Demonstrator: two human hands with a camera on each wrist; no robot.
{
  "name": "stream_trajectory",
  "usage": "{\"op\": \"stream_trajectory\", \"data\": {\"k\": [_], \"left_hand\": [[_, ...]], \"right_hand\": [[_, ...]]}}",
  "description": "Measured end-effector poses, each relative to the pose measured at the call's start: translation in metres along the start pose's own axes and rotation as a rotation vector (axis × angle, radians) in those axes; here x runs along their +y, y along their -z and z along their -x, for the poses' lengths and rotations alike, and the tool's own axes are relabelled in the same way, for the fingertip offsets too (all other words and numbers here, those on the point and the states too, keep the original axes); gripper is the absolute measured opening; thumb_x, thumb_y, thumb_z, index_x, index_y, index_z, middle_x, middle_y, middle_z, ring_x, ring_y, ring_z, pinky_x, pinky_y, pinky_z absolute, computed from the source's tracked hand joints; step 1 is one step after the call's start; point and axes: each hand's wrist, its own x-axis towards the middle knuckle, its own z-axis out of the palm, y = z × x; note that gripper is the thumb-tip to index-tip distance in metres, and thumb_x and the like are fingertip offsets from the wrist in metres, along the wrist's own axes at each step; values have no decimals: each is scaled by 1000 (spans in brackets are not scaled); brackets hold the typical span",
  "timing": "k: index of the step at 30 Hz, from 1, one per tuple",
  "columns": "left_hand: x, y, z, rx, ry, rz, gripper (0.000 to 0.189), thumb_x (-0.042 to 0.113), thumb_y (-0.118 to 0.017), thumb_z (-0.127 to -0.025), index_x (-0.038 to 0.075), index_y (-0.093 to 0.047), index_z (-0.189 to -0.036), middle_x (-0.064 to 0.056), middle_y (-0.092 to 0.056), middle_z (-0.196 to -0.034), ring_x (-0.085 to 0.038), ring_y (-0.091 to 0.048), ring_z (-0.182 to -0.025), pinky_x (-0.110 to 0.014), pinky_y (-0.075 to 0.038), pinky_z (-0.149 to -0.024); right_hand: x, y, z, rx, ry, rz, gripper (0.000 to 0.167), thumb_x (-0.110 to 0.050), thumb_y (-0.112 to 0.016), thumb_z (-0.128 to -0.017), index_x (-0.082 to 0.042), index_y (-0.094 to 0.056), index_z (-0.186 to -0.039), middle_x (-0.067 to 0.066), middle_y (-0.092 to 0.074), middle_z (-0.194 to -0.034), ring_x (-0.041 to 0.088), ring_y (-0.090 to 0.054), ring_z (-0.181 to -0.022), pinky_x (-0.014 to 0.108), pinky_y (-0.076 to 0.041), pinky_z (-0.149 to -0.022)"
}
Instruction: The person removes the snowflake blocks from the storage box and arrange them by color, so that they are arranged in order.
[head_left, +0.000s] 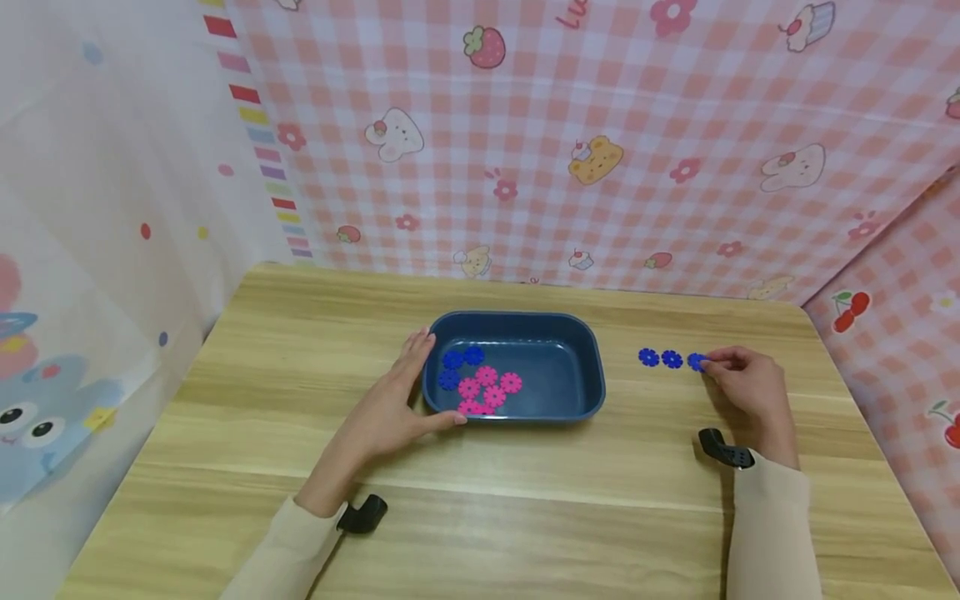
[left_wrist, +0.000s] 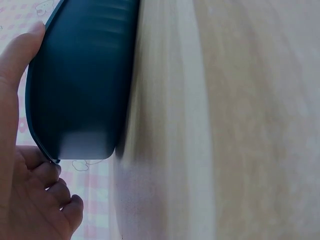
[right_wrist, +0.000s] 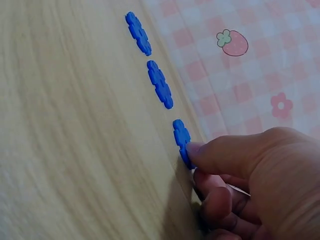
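A dark blue rectangular tray (head_left: pixel 555 383) stands on the table, with blue and pink flower-shaped plastic discs lying in its left part. At its left end, my left hand (head_left: pixel 390 408) grips the rim, thumb on the near side and fingers at the far left corner. In the left wrist view the thumb and curled fingers hold the tray (left_wrist: pixel 82 85) by its edge. To the right of the tray, my right hand (head_left: pixel 753 387) pinches a blue flower-shaped disc (right_wrist: pixel 182 139) at the table surface. It is the rightmost in a row with two more blue discs (right_wrist: pixel 160 85).
The wooden table (head_left: pixel 525 508) meets a pink checked cloth (head_left: pixel 540 117) behind it and a white patterned cloth (head_left: pixel 112 167) at the left. Pink discs (head_left: pixel 493 395) cluster near the tray's front wall, with several blue discs (head_left: pixel 453 360) behind them.
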Motion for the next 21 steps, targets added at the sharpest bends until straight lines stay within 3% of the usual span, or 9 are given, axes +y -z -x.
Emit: {"op": "stream_trajectory", "data": {"k": [3, 10, 15, 21], "left_hand": [[-1, -1, 0, -2, 0, -5, 123, 85, -67, -74, 29, -7, -166, 3, -4, -175, -18, -5, -162, -55, -27, -126], [-1, -1, -1, -2, -2, 6, 124, 87, -65, -73, 31, -5, -166, 3, -3, -175, -18, -5, -162, -57, -27, -126], [-2, -1, 0, -8, 1, 7, 125, 89, -62, -72, 32, -4, -166, 3, -2, -175, -19, -4, -162, -58, -28, -125], [-3, -2, -1, -4, -8, 11, 125, 89, -62, -72, 31, -4, -166, 3, -1, -175, -19, -5, -162, -57, -28, -125]], "right_hand": [[0, 0, 0, 0, -18, -7, 38, -38, -65, -100, -2, -71, -113, 1, -70, -88, 6, -55, -72, 19, -45, -60], [-4, 5, 1, -62, -112, -160, 53, -50, -55, -103, -4, -63, -127, -9, -65, -86, 5, -59, -72, 23, -50, -60], [-17, 8, 2, -79, -70, -196, 58, -54, -56, -101, -6, -61, -133, -3, -68, -92, 8, -65, -74, 25, -55, -63], [-34, 9, 3, -62, 20, -201, 53, -51, -58, -102, -7, -63, -131, 3, -71, -100, 7, -68, -77, 28, -58, -62]]}}
